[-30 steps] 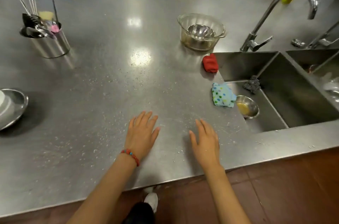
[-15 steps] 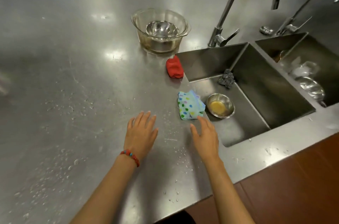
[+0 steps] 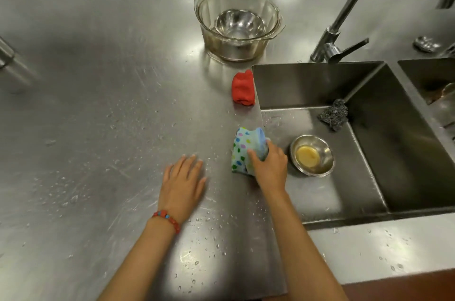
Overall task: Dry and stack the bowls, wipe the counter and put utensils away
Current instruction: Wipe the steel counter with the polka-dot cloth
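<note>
A light-blue cloth with coloured dots [image 3: 242, 148] lies at the counter's edge beside the sink, and my right hand [image 3: 269, 168] is closed around its right side. My left hand [image 3: 183, 183] rests flat on the wet steel counter [image 3: 98, 128], fingers spread, a red bead bracelet on its wrist. At the back stands a glass bowl [image 3: 268, 8] with a steel bowl [image 3: 240, 23] nested inside. A small steel bowl [image 3: 322, 154] holding something yellow sits in the sink [image 3: 369, 172].
A folded red cloth [image 3: 243, 88] lies at the sink's left rim. A steel scourer [image 3: 333, 114] sits in the sink's back corner. The tap [image 3: 342, 22] rises behind the sink, with a second basin to the right. Water drops dot the counter.
My right hand moved forward and closed on the dotted cloth. The view swung right and closer, so the utensil holder and the left plate left the frame. My left hand stayed flat.
</note>
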Available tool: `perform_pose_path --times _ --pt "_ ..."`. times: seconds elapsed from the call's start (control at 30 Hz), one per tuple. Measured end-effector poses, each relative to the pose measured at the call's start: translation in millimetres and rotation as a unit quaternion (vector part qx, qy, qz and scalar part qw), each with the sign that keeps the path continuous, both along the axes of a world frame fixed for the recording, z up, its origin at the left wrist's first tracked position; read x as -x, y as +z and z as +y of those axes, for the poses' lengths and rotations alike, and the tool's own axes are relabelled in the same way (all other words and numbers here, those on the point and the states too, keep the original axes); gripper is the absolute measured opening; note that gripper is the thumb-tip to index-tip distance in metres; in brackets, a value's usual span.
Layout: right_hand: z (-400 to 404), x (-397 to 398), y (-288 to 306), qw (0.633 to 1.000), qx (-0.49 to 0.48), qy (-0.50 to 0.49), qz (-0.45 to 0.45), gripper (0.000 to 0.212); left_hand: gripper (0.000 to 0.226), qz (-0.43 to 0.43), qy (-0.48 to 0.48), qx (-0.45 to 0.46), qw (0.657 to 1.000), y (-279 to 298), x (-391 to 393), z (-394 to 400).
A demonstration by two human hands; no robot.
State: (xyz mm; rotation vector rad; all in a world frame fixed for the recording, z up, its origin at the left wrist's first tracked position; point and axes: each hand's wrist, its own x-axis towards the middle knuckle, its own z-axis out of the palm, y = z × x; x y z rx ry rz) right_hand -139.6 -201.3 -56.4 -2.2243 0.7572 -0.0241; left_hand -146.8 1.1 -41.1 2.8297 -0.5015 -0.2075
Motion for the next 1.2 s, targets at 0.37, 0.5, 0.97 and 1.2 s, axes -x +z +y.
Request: perform_pose_path --times 0.37,0.5,0.97,1.2 --pt "2 -30 11 0.979 -0.179 -0.096 0.003 0.05 0.057 0.013 0.064 -0.001 0.998 2 -4 25" --pt "40 -25 21 0.949 -0.304 -0.074 -0.031 0.044 0.062 0.018 0.076 0.0 0.997 6 -3 51" --pt "283 -1 1 0.95 -0.312 0.004 -0.034 0.03 0.053 0.012 0.141 0.029 0.989 -3 9 251" --pt "329 12 -7 0.993 -0.099 0.046 -0.04 0.039 0.078 0.045 0.142 0.047 0.988 -15 6 307"
